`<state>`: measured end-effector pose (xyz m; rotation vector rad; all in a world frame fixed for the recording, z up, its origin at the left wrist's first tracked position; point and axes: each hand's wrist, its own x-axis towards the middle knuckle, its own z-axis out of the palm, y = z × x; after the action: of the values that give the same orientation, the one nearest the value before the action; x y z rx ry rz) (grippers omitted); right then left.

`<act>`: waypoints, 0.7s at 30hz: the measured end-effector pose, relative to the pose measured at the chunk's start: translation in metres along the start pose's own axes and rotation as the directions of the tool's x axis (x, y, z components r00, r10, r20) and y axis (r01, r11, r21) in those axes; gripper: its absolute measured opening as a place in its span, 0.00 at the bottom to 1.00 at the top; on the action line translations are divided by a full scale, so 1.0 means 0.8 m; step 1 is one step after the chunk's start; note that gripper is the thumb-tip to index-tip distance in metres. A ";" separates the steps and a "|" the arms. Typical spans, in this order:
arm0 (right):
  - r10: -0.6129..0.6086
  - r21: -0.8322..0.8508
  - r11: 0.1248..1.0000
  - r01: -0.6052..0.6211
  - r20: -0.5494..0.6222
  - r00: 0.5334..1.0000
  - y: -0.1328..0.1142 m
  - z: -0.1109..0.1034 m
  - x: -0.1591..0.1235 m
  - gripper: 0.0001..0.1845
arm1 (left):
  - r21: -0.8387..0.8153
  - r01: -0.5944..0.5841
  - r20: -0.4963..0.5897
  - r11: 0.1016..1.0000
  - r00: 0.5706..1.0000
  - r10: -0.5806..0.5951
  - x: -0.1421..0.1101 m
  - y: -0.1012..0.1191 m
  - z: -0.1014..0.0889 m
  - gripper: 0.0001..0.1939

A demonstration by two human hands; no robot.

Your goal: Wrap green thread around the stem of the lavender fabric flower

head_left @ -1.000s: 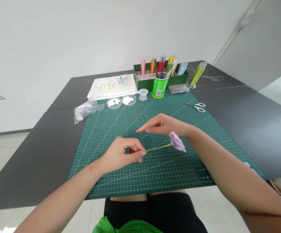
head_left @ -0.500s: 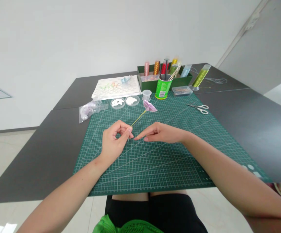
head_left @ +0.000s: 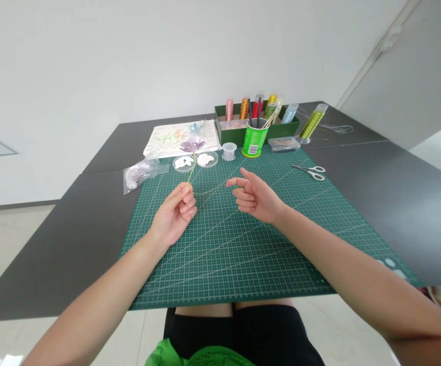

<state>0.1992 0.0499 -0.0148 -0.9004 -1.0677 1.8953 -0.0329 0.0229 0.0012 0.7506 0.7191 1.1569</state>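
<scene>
My left hand (head_left: 174,212) is closed, its thumb and fingers pinching the thin green stem (head_left: 192,170) of a lilac artificial flower (head_left: 192,144). The flower stands nearly upright, its petals level with the far edge of the mat. A fine yellowish thread (head_left: 209,192) sags from the pinched stem across to the index finger of my right hand (head_left: 256,195). That hand is raised to the right, with thumb and index apart and the other fingers curled. The thread appears caught at these fingers; its end is hidden.
Beneath lies a green cutting mat (head_left: 220,254). Beyond are two dishes of white pieces (head_left: 206,159), a small clear tub (head_left: 229,151), a green can (head_left: 255,140), thread spools in a dark green box (head_left: 235,135), scissors (head_left: 314,173) and a plastic bag (head_left: 139,175).
The flower has swung from leaning right to nearly upright, further left. My left hand has turned and shifted left. My right hand has risen and moved right, with thread now visible between the hands.
</scene>
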 end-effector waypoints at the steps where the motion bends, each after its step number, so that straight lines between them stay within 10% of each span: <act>1: -0.022 -0.084 0.996 0.017 -0.055 0.998 0.002 -0.003 0.002 0.26 | 0.006 -0.007 0.004 1.000 1.000 0.007 0.000 0.001 0.000 0.15; 5: -0.305 -0.556 0.824 0.109 -0.274 0.912 0.018 -0.010 0.011 0.19 | 0.100 -0.024 0.006 0.995 1.000 0.023 0.001 -0.002 0.001 0.15; 8: -0.504 -0.683 0.693 0.231 -0.229 0.833 0.026 -0.001 0.010 0.23 | 0.260 -0.076 0.004 0.963 0.997 0.078 -0.001 -0.010 0.004 0.13; 15: -0.264 -0.238 0.932 0.275 0.077 0.961 0.031 0.056 -0.015 0.26 | 0.531 -0.217 0.099 0.819 0.976 0.195 -0.008 -0.034 0.008 0.12; 21: -0.211 -0.079 0.976 0.205 -0.068 0.975 0.028 0.068 -0.023 0.20 | 0.555 -0.189 0.073 0.810 0.981 0.179 -0.014 -0.043 0.015 0.13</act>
<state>0.1556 0.0067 -0.0094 -0.8573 -1.1434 1.6475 -0.0076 0.0023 -0.0193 1.3517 1.0082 1.1157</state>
